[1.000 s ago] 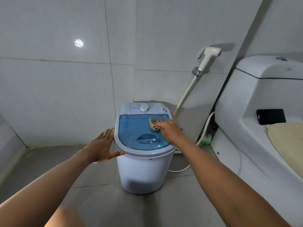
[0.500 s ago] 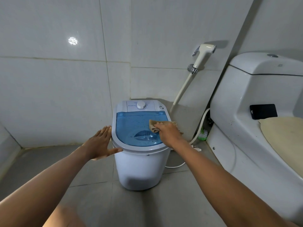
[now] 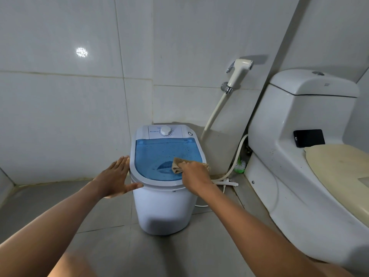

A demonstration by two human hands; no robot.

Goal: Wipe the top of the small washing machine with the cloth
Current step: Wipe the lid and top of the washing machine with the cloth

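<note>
Right hand (image 3: 194, 173) fingers pressed a tan cloth (image 3: 178, 165) flat on the blue lid's right front part, atop the small washing machine (image 3: 163, 204). Left hand (image 3: 115, 177), fingers straight and spread, braced its left rim, both arms extended forward.

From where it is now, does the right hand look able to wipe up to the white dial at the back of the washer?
Probably yes: the right hand presses the cloth on the blue lid, and nothing lies between it and the dial.
</note>
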